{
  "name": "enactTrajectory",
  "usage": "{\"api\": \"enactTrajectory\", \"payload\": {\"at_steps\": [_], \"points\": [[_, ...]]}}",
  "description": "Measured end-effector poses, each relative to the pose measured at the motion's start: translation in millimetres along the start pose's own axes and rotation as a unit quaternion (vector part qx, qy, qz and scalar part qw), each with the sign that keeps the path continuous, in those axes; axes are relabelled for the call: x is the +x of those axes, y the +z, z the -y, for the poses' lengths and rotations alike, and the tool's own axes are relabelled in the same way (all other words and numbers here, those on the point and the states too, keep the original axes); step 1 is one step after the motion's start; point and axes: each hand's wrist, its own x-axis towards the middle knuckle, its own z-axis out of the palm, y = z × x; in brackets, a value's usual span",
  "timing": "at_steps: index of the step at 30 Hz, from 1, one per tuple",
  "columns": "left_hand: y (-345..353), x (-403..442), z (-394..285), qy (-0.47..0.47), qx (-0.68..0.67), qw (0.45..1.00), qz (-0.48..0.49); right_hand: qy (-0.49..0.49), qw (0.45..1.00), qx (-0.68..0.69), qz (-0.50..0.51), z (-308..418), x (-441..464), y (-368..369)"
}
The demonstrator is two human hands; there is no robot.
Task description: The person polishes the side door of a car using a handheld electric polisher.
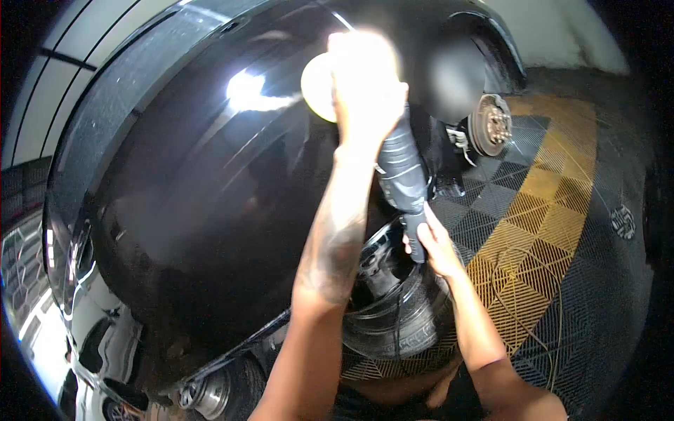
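Note:
A black power polisher (404, 165) with a round pale pad (319, 88) is against the glossy dark car panel (210, 168). My left hand (368, 88) is wrapped over the tool's head beside the pad, washed out by bright light, so its fingers are hard to make out. Lower down, my right hand (437, 245) grips the rear end of the polisher's handle. A bright reflection lies on the panel left of the pad.
Below the tool lies a tyre with a wheel (421, 316). A brake disc (490, 126) is exposed in the wheel arch at right. Cables cross the yellow and grey floor tiles (547, 210). Another wheel (210, 394) and a light-coloured car (91, 333) appear at lower left.

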Motion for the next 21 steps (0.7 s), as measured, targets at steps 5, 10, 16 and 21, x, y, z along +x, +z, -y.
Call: {"api": "enactTrajectory", "payload": {"at_steps": [5,10,16,21], "points": [[10.8,-37.2,-10.2,-0.108,-0.173,0.979,-0.006,-0.011,1.000,0.013,0.013,-9.3,-16.9,6.0],[-31.4,-64.6,29.2,-0.067,-0.144,0.987,-0.009,0.009,0.999,-0.011,0.045,-26.1,-34.4,32.5],[-150.9,-84.1,59.2,-0.207,-0.313,0.926,-0.027,0.031,0.991,-0.078,0.106,-42.5,-55.7,93.0],[-219.5,-129.9,103.8,-0.281,-0.235,0.929,-0.058,0.019,0.974,-0.134,0.179,-65.3,-71.0,144.8]]}}
